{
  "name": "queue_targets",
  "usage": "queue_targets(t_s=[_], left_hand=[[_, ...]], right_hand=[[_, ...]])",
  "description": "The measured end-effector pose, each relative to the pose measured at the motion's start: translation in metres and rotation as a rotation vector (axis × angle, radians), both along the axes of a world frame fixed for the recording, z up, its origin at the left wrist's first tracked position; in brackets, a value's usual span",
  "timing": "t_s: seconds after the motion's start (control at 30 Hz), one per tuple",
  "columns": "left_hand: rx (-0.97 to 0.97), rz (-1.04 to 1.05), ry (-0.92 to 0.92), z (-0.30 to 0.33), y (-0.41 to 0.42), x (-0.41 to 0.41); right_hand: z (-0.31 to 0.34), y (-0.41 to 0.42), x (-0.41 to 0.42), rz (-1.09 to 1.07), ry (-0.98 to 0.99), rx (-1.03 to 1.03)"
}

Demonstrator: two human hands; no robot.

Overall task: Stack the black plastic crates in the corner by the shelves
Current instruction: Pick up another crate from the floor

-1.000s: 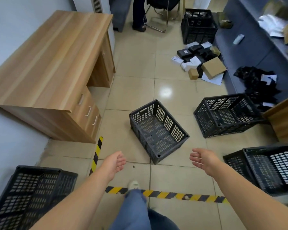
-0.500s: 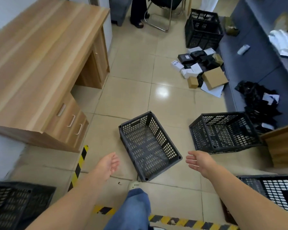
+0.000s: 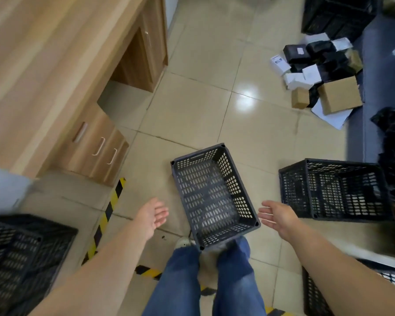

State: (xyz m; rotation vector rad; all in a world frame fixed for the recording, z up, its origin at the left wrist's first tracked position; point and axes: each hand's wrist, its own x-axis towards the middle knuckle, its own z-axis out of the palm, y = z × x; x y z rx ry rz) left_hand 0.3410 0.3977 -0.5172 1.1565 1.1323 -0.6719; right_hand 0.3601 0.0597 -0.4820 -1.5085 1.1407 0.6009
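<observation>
A dark grey perforated crate (image 3: 212, 195) stands empty on the tiled floor right in front of my feet. My left hand (image 3: 152, 215) hangs open just left of it, palm turned toward the crate, a short gap away. My right hand (image 3: 276, 216) is open just right of the crate's near corner, fingers straight, not touching it. A second black crate (image 3: 333, 190) sits on the floor to the right. Another black crate (image 3: 21, 258) is at the lower left, one more (image 3: 317, 299) at the lower right edge, and a stack of crates (image 3: 335, 14) far back.
A wooden desk (image 3: 55, 71) with drawers fills the left side. Boxes and parcels (image 3: 317, 74) lie scattered on the floor at the back right beside a grey shelf unit (image 3: 383, 65). Yellow-black tape (image 3: 107, 213) marks the floor.
I have stepped forward, so the grey crate now lies directly at my feet. Both hands have come down on either side of it, still holding nothing.
</observation>
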Motion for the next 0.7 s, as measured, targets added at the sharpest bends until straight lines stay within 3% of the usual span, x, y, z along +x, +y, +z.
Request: queue_targets(t_s=[0.23, 0.57, 0.7], left_hand=[[-0.025, 0.13, 0.047, -0.046, -0.015, 0.01], [-0.057, 0.281, 0.102, -0.17, -0.061, 0.029], [-0.092, 0.338, 0.082, -0.22, -0.078, 0.043]], right_hand=[[-0.069, -0.016, 0.048, 0.109, 0.078, 0.021], [-0.194, -0.055, 0.11, 0.301, 0.154, -0.002], [-0.245, -0.07, 0.124, 0.246, 0.13, 0.035]])
